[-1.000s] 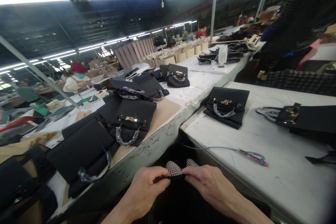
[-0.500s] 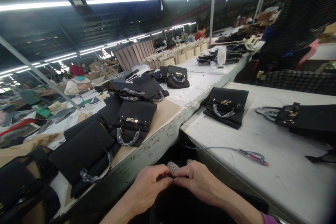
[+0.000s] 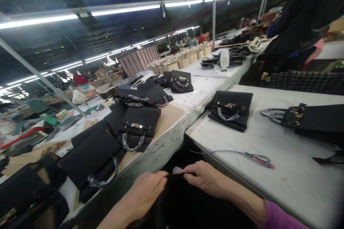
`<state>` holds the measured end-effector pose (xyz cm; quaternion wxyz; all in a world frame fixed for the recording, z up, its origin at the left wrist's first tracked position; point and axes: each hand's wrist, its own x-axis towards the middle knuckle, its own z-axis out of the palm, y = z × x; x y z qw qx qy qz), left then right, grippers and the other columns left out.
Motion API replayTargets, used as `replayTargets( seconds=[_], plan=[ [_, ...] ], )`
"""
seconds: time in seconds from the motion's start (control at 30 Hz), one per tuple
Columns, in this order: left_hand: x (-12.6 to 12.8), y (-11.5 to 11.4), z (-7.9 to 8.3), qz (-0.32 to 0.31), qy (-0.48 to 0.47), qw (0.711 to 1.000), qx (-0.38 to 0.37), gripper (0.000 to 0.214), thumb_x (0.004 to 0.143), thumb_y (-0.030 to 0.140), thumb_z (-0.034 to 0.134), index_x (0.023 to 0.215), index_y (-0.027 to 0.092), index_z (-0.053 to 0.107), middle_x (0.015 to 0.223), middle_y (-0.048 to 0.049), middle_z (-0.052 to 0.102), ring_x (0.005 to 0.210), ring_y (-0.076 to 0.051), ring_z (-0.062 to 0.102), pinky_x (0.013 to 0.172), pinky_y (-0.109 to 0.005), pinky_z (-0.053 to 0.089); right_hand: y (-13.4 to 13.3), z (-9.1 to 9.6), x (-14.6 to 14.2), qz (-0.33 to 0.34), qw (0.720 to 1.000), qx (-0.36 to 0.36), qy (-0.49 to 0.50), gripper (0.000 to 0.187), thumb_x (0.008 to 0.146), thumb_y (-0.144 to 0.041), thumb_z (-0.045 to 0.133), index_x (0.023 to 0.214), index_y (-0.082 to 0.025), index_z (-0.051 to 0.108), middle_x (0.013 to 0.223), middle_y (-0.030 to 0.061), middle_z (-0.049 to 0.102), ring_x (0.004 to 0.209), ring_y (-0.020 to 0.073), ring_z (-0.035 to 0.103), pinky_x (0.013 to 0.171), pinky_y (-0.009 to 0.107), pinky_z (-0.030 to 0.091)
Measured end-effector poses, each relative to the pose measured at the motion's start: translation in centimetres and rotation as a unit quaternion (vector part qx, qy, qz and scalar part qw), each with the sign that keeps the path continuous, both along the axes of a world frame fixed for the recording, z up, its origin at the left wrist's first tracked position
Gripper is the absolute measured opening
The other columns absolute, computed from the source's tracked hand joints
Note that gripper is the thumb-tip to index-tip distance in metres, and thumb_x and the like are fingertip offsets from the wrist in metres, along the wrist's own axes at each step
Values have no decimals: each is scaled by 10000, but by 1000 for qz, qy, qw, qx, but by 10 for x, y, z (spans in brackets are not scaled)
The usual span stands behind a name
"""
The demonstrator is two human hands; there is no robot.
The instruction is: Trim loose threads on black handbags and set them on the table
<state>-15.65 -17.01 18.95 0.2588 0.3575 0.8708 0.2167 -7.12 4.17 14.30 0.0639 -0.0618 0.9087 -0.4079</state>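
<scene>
My left hand (image 3: 146,189) and my right hand (image 3: 206,180) are low in the middle of the view, in the gap between two tables. Both pinch the top edge of a black bag (image 3: 185,204) that lies in my lap, thumbs and fingers closed on it. A bit of checked cloth (image 3: 176,170) shows just beyond the edge. The bag's lower part is dark and hard to make out.
Black handbags with wrapped handles lie on the long table (image 3: 161,139) at left, one (image 3: 138,126) nearest. The white table (image 3: 268,171) at right bears two more handbags (image 3: 231,109) (image 3: 309,120) and scissors on a cord (image 3: 258,159). A person in dark clothes (image 3: 303,32) stands at far right.
My hands came together at the bag's edge, then spread apart again along it. The view has tilted slightly, and my right sleeve now shows.
</scene>
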Motion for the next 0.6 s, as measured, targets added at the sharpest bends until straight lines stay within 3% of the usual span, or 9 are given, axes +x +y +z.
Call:
replayTargets(
  seconds=[0.23, 0.33, 0.47, 0.6],
  plan=[
    [17, -5, 7, 4, 54, 996, -66, 327, 981, 263, 356, 842, 231, 650, 759, -42, 731, 701, -213, 672, 614, -266, 377, 9, -2, 18, 30, 997, 73, 7, 345, 976, -228, 357, 1041, -153, 687, 899, 118, 718, 826, 259, 669, 721, 342, 451],
    [17, -9, 7, 7, 61, 997, -55, 333, 975, 246, 347, 828, 228, 645, 757, -34, 727, 715, -206, 673, 632, -261, 391, 19, 7, 30, 53, 994, 91, -3, 344, 980, -210, 329, 1034, -166, 666, 900, 109, 704, 816, 248, 668, 724, 345, 470],
    [17, -12, 8, -1, 19, 999, -28, 334, 940, 258, 376, 905, 234, 707, 835, -33, 760, 809, -213, 691, 720, -249, 455, 30, 28, 42, 63, 996, 48, -32, 354, 955, -152, 344, 1089, -201, 668, 960, 72, 713, 880, 216, 680, 778, 314, 493],
    [12, -14, -4, 19, -4, 1000, -23, 319, 876, 314, 448, 978, 261, 746, 891, -19, 785, 905, -246, 696, 806, -270, 504, 35, 35, 49, 97, 991, 15, -95, 347, 872, -135, 493, 1142, -228, 690, 973, 26, 725, 835, 189, 679, 690, 259, 501]
  ],
)
